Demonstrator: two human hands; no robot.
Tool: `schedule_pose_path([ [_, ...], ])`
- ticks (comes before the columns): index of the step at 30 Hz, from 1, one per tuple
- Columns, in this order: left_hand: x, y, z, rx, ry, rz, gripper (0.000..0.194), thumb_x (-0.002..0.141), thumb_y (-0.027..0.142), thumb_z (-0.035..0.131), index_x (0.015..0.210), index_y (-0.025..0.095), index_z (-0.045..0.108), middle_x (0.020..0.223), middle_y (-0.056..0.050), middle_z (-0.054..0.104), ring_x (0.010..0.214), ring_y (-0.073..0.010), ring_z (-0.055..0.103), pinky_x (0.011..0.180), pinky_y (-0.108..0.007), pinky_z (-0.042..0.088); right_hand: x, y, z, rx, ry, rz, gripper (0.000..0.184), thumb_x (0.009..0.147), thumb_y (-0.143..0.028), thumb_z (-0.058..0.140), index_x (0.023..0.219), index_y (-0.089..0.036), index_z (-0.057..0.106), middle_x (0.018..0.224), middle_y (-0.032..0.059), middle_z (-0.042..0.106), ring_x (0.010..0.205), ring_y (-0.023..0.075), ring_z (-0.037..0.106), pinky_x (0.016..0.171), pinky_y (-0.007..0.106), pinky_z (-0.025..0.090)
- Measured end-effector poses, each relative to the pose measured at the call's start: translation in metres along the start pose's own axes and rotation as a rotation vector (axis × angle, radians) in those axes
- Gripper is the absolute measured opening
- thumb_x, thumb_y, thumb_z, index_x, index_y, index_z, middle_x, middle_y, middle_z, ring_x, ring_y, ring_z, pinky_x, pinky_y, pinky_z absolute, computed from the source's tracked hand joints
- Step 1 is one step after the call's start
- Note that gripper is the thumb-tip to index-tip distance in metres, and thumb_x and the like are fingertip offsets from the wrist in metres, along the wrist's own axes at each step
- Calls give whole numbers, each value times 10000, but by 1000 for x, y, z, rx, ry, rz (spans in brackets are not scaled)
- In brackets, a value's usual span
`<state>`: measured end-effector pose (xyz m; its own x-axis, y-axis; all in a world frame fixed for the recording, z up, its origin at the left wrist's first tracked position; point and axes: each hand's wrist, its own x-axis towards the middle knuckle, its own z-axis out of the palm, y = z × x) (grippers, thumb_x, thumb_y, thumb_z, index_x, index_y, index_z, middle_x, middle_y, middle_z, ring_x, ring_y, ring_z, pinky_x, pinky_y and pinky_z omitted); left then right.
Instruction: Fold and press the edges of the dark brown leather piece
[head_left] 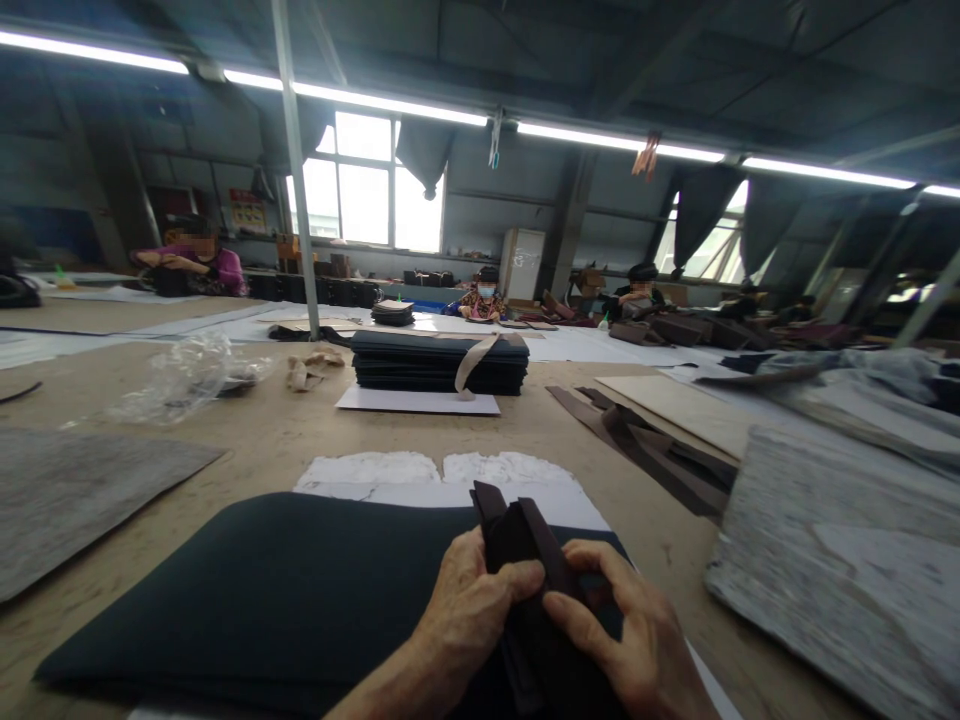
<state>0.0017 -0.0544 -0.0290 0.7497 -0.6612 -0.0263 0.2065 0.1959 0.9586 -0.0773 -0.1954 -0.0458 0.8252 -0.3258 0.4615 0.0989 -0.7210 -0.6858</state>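
You sit at a wide tan surface (285, 440) in a large workshop with strip lights overhead and bright windows at the far wall. Other people work at distant benches, well apart from you.

Directly before you lies a big dark sheet (285, 590) on white paper (442, 478). Both your hands rest over its right end. Your left hand (469, 610) and right hand (637, 640) hold a bundle of dark brown strips (525, 560) between them, fingers closed around it, thumbs pressing its upper face. The bundle stands tilted, its top end pointing away from you.

Farther off, at the middle, a stack of dark sheets (439, 362) bound with a pale band sits on white card. A crumpled clear plastic bag (187, 375) lies to the left; you cannot tell what it holds.

A grey mat (67, 500) borders the left, a pale grey board (840, 560) the right, with loose brown strips (652, 450) beside it. Bare surface lies open between you and the stack.
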Motion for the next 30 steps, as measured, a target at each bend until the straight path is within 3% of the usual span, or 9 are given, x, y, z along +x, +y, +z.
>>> schedule_pose_path([
  [17, 3, -4, -1, -8, -11, 15, 322, 611, 279, 643, 876, 101, 607, 774, -69, 599, 686, -191, 559, 627, -273, 436, 7, 6, -3, 68, -65, 82, 386, 804, -529, 461, 861, -179, 613, 843, 33, 643, 760, 200, 613, 658, 251, 481],
  [18, 3, -4, -1, -8, -7, 16, 305, 613, 274, 641, 862, 103, 602, 765, -65, 597, 683, -190, 559, 624, -270, 435, 8, 8, -4, 2, -17, 116, 423, 797, -550, 431, 828, -171, 617, 778, 44, 642, 686, 214, 613, 595, 277, 485],
  [20, 3, -4, 0, 8, 15, 2, 276, 613, 276, 639, 824, 101, 600, 735, -58, 590, 659, -177, 549, 599, -258, 428, 9, 12, -5, -251, 252, 118, 483, 796, -563, 379, 812, -145, 620, 730, 80, 634, 571, 242, 589, 504, 332, 465],
  [22, 2, -4, 0, 32, 38, -23, 271, 606, 285, 640, 795, 94, 604, 702, -54, 583, 625, -164, 532, 569, -248, 417, 9, 13, -7, -536, 599, -53, 457, 831, -512, 395, 869, -111, 612, 841, 122, 635, 644, 274, 592, 575, 380, 470],
  [23, 2, -4, 1, 38, 41, -32, 276, 605, 289, 640, 795, 93, 607, 699, -54, 583, 622, -163, 530, 566, -248, 414, 9, 11, -8, -615, 696, -192, 409, 857, -466, 418, 912, -105, 602, 917, 127, 624, 727, 279, 593, 654, 394, 471],
  [24, 3, -4, 1, 38, 37, -32, 279, 605, 291, 641, 801, 95, 608, 702, -53, 584, 629, -166, 533, 572, -249, 415, 8, 9, -8, -627, 696, -334, 347, 882, -418, 438, 944, -113, 590, 962, 111, 614, 801, 264, 588, 730, 381, 464],
  [26, 3, -4, 0, 33, 23, -16, 285, 612, 289, 642, 823, 101, 606, 726, -54, 590, 660, -177, 545, 596, -257, 420, 6, 5, -8, -508, 486, -504, 238, 920, -355, 444, 932, -163, 585, 904, 37, 623, 808, 182, 594, 758, 277, 468],
  [28, 3, -5, -1, 29, 8, 6, 287, 623, 284, 639, 840, 100, 605, 737, -55, 591, 666, -176, 541, 606, -261, 420, 5, 4, -7, -343, 226, -485, 201, 937, -350, 443, 928, -206, 583, 830, -24, 625, 725, 113, 604, 665, 173, 479],
  [30, 2, -5, -2, 36, 0, 27, 277, 629, 276, 638, 834, 93, 604, 741, -59, 594, 657, -167, 530, 606, -260, 419, 4, 6, -7, -235, 66, -373, 182, 929, -362, 476, 949, -221, 588, 836, -39, 632, 706, 100, 608, 619, 140, 482],
])
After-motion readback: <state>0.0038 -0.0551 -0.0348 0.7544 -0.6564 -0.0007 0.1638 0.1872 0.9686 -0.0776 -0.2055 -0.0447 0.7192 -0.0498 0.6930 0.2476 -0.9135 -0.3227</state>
